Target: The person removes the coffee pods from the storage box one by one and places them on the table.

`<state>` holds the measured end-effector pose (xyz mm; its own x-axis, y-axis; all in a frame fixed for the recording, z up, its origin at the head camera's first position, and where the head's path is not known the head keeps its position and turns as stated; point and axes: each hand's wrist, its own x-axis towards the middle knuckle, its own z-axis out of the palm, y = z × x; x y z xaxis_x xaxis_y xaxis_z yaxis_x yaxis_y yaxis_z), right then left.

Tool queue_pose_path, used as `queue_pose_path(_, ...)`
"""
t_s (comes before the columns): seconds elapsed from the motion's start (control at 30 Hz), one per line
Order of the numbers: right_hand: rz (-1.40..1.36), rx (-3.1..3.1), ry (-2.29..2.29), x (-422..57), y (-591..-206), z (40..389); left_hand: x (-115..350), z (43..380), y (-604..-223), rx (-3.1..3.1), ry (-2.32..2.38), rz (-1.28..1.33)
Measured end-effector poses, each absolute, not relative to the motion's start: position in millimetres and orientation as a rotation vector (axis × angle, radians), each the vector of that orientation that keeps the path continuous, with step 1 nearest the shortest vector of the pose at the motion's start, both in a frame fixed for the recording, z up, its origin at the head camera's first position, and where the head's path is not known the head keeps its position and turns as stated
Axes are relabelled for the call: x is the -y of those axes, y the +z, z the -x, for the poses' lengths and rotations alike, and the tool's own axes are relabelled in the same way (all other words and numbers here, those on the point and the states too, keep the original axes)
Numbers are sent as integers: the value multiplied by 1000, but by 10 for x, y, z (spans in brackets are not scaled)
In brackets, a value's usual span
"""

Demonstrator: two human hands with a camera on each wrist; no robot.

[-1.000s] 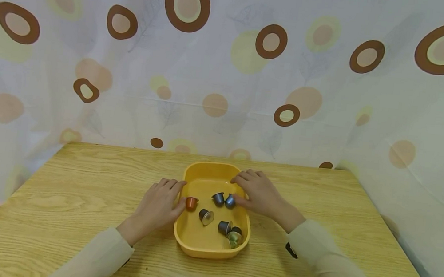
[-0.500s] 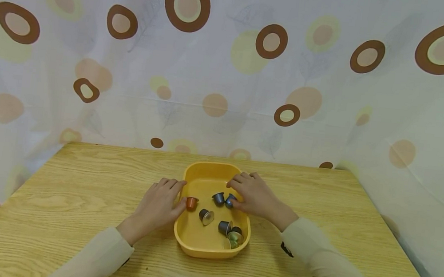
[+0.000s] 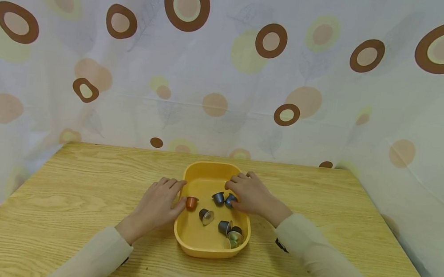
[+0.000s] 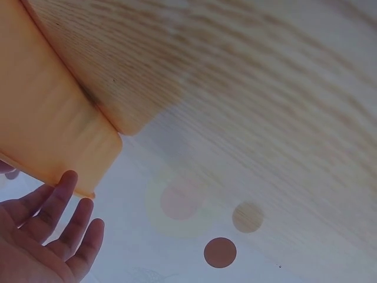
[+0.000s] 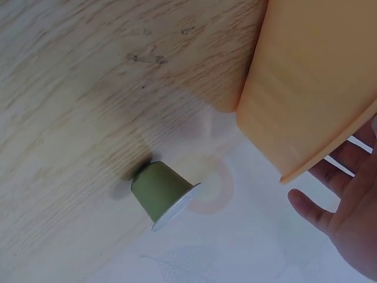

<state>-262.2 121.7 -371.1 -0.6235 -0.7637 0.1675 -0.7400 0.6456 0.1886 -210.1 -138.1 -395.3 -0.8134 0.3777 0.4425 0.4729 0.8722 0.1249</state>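
A yellow plastic basin (image 3: 211, 254) stands on the table with several coffee capsules lying in it. My left hand (image 3: 156, 207) rests at its left rim, fingers extended, the thumb beside an orange capsule (image 3: 191, 204). In the left wrist view, one fingertip of that hand (image 4: 50, 227) overlaps the basin's outer wall (image 4: 53, 100). Over the right rim reaches my right hand (image 3: 252, 195), thumb and fingers apart; its thumb partly covers a blue capsule (image 3: 230, 199), and contact cannot be told. A dark blue capsule (image 3: 218, 199) lies just left of that one.
Another capsule (image 3: 207, 217) shows its pale lid mid-basin. A dark capsule (image 3: 224, 228) and a green-lidded one (image 3: 234, 238) cluster at the near right corner. Outside the basin, a green capsule (image 5: 160, 191) lies on the wooden table (image 5: 70, 130). Behind hangs a patterned curtain (image 3: 196, 73).
My right hand has shifted slightly left, further over the basin's right rim, its thumb covering more of the blue capsule. My left hand and the capsules have stayed in place.
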Motion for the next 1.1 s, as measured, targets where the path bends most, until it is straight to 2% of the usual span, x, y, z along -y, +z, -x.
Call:
queue_pose_path(0.43,-1161,2865,-183,-1119,-3694,2637,1390,2107,-3964,2622,-320,640)
queue_pose_path(1.1,-1111,2902,-262,-1064,-3713,2634,1401,2117,-3987,2604,-310,642)
